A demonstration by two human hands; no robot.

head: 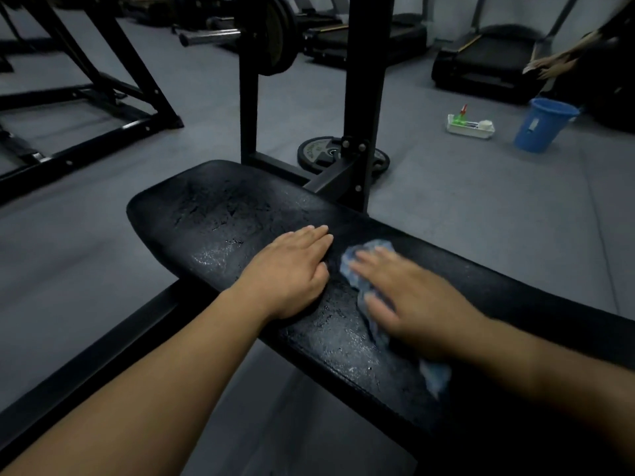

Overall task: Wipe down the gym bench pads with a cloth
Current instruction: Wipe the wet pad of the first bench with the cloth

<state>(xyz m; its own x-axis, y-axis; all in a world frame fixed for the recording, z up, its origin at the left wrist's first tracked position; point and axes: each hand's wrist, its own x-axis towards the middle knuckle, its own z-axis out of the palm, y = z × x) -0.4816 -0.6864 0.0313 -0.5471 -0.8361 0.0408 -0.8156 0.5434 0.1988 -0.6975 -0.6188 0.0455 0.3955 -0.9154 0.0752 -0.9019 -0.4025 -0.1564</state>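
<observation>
Grey gym floor (86, 269), black rack (364, 80) behind. Wet black pad (220, 214) across the front. Blue bucket (543, 127) far right. Left hand (292, 269) flat on pad, fingers straight. Right hand (412, 300), blurred, pressing flat on blue cloth (367, 247) mid-pad.

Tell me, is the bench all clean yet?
Not yet. The pad looks wet in the middle, so wiping has started. The right hand presses the blue cloth on it; the left hand rests flat. The far end shows dull smears left to wipe.

Dim gym light, dark vignetted corners, motion-blurred right hand (409, 300), wide-angle distortion
</observation>
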